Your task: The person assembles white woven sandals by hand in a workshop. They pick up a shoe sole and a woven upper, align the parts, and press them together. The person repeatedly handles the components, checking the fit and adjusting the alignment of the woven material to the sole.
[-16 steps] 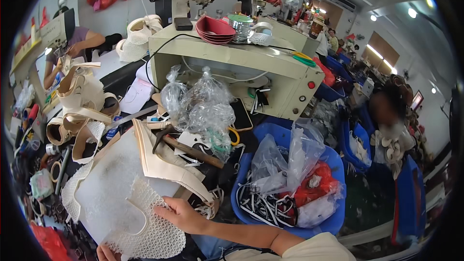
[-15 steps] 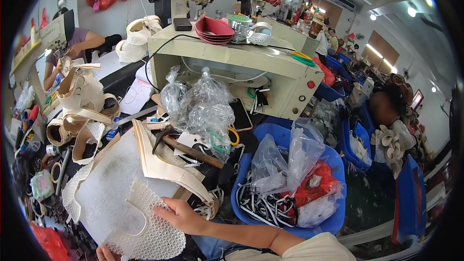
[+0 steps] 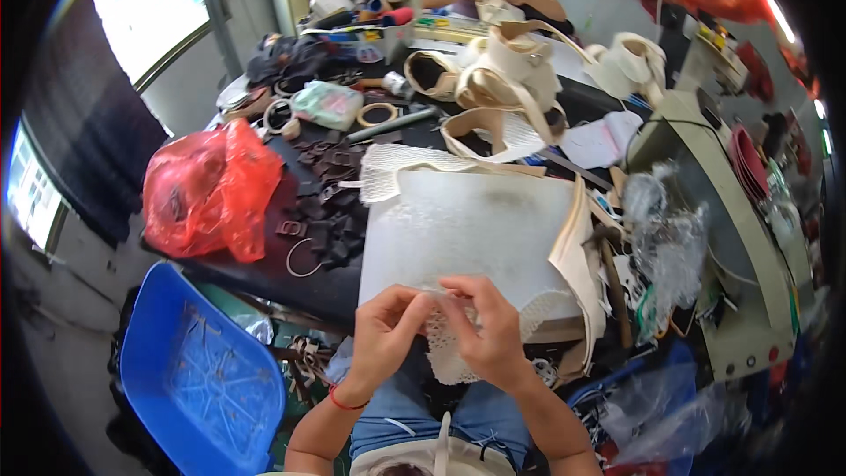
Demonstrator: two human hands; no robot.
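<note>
Both hands pinch a cream woven mesh piece (image 3: 446,360) over the near edge of a pale work board (image 3: 467,220). My left hand (image 3: 386,335) has its fingertips closed on the piece's upper edge. Close beside it, my right hand (image 3: 487,335) grips the same piece with thumb and bent forefinger. The mesh hangs down between the hands above my lap, and part of it is hidden behind my right hand. Stacked cream strips (image 3: 577,269) lie along the board's right side. Another cream mesh piece (image 3: 392,163) rests at the board's far left corner.
A red plastic bag (image 3: 207,185) and dark buckle parts (image 3: 330,225) lie left of the board. Below them is a blue bin (image 3: 145,361). Cream shoe uppers (image 3: 507,79) stand beyond the board; clear plastic bags (image 3: 665,229) lie right. A co-worker (image 3: 538,0) works at the far side.
The view has swung left. The mesh piece, lying on the board under my right hand before, is now lifted between both hands at the near edge. My left hand has come fully into view.
</note>
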